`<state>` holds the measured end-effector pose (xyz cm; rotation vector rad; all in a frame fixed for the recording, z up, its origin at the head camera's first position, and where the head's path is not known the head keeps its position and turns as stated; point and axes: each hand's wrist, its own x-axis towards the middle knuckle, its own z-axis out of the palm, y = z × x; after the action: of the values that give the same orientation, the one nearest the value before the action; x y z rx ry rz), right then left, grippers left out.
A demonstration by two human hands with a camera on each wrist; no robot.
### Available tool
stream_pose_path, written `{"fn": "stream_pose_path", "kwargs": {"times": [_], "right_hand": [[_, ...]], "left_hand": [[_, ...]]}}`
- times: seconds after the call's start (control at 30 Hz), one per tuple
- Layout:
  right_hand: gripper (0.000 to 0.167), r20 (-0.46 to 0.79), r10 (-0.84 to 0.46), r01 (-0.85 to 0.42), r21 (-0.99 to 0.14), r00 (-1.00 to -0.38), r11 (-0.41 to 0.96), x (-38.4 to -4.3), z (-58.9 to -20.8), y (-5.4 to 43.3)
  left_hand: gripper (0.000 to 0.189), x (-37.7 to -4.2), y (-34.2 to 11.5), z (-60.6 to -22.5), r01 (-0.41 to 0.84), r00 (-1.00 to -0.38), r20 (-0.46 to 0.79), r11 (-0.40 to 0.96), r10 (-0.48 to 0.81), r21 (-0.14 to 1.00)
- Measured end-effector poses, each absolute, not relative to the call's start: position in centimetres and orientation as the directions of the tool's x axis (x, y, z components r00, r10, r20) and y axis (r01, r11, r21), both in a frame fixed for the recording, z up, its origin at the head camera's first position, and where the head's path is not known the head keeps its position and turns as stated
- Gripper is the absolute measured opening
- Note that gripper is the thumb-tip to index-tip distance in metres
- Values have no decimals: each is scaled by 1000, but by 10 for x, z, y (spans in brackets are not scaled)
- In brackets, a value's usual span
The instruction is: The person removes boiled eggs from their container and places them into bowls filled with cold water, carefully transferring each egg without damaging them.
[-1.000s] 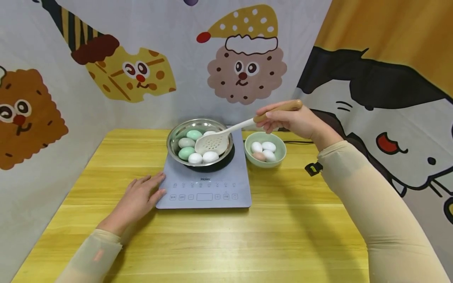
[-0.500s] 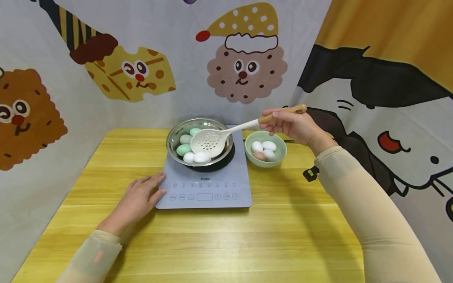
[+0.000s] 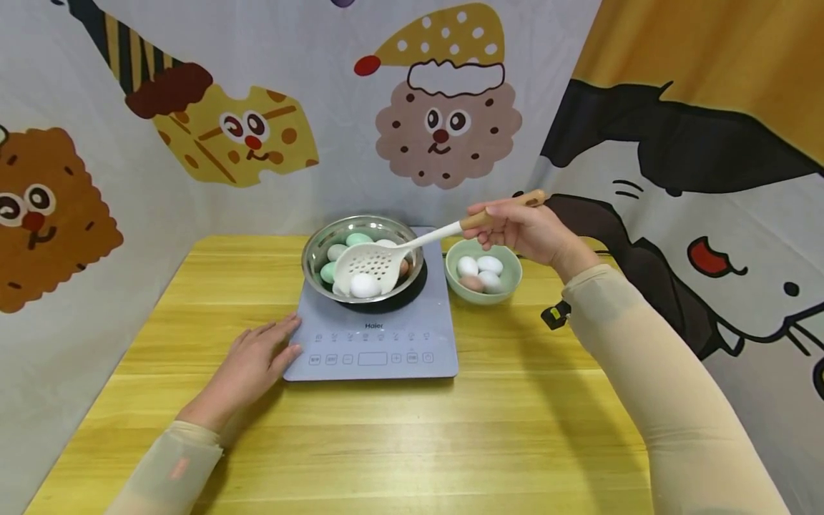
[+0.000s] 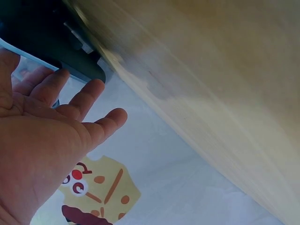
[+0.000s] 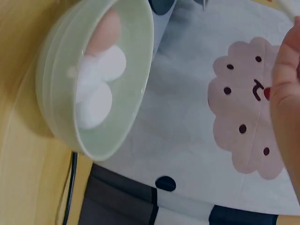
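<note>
My right hand (image 3: 524,227) grips the wooden handle of a white slotted skimmer (image 3: 368,262). The skimmer's perforated head is inside a steel bowl (image 3: 313,242), and a white egg (image 3: 365,285) lies at its near edge. Green, white and brown eggs sit around it, partly covered by the head. Under the steel bowl is a pale induction cooker (image 3: 373,368). With fingers spread, my left hand (image 3: 251,361) touches the cooker's left edge; the left wrist view shows that hand (image 4: 51,122) from the palm side, fingertips at the cooker's edge.
Just right of the cooker stands a light green bowl (image 3: 454,286) holding several eggs, seen close in the right wrist view as a green bowl (image 5: 124,124). A black cord (image 5: 70,187) runs behind it. A cartoon-printed curtain (image 3: 347,143) closes off the table's back.
The skimmer head has shifted left and toward the near side among the eggs, with a white egg now at its near edge. My right hand has shifted slightly; the left stays put.
</note>
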<state>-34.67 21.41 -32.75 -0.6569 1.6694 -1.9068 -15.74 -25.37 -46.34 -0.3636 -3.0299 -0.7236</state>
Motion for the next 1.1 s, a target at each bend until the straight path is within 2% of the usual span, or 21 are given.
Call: {"fn": "stream_pose_path", "kwargs": {"times": [0.2,0.53,0.77,0.97,1.1], "right_hand": [[34,-94,-550,196,-972,-830,-130,-343,-336,207],[37,-248,-287,305,-936,-926,-176,-330,-347,200],[33,-240,-139,272,-908,-961,-319,-313,-336,229],[29,-269,-4,254,-904,-963,-345,-287,-321,274],[29,-242,94,200,-924,-966,-325,-264,-322,302]], "left_hand": [[57,-157,-254,-462,224,-973,59,863,221,453],[57,-155,-254,-460,223,-974,61,859,220,461],[57,-156,-253,-462,227,-973,63,858,223,460],[58,-155,-254,-465,231,-972,65,855,227,464],[59,-155,-255,-465,229,-972,61,854,227,466]]}}
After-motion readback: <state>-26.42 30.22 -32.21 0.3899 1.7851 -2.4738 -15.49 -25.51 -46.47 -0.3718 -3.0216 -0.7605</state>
